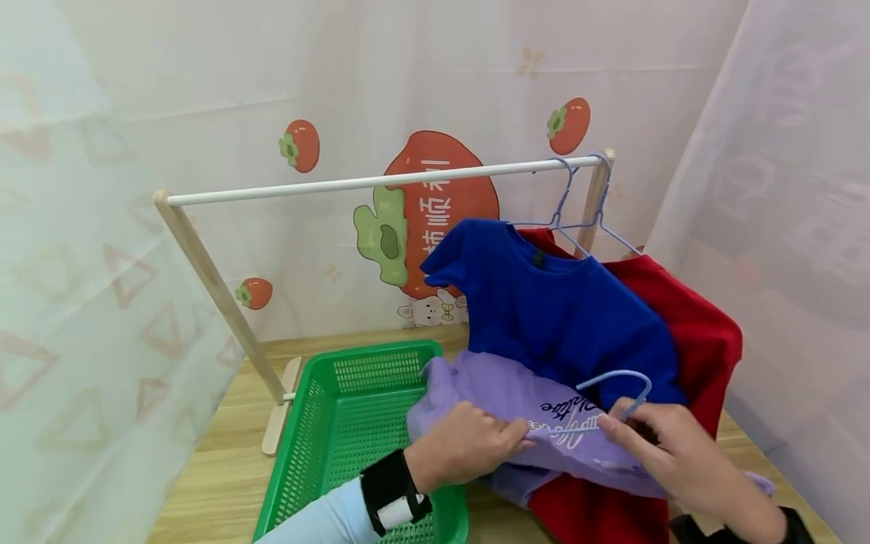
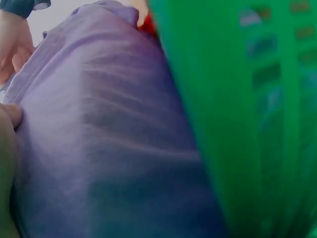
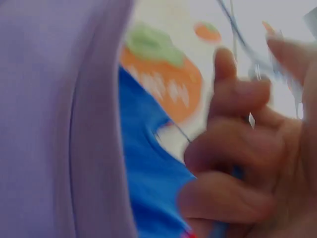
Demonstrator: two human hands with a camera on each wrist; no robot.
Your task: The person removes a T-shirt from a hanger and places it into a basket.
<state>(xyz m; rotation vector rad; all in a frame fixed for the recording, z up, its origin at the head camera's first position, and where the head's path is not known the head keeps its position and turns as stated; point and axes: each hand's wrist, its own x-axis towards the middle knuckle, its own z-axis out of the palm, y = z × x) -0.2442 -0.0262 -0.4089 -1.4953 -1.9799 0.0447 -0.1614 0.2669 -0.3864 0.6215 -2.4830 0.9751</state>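
Observation:
A light-blue clothes hanger (image 1: 615,373) lies over a purple T-shirt (image 1: 489,381) with black and white lettering. My right hand (image 1: 669,446) grips the hanger just below its hook; in the right wrist view its fingers (image 3: 233,144) are curled. My left hand (image 1: 469,446) pinches the edge of the purple shirt, beside the hanger's far arm. From the left wrist, the shirt (image 2: 99,124) fills much of the view, with the left thumb (image 2: 12,114) at its edge. Part of the hanger is hidden by the cloth.
A green basket (image 1: 285,461) stands at left, under the left forearm. Behind it is a wooden rack with a white rail (image 1: 353,183). A blue T-shirt (image 1: 544,310) and a red garment (image 1: 707,325) hang at its right end. More red cloth (image 1: 605,510) lies below the purple shirt.

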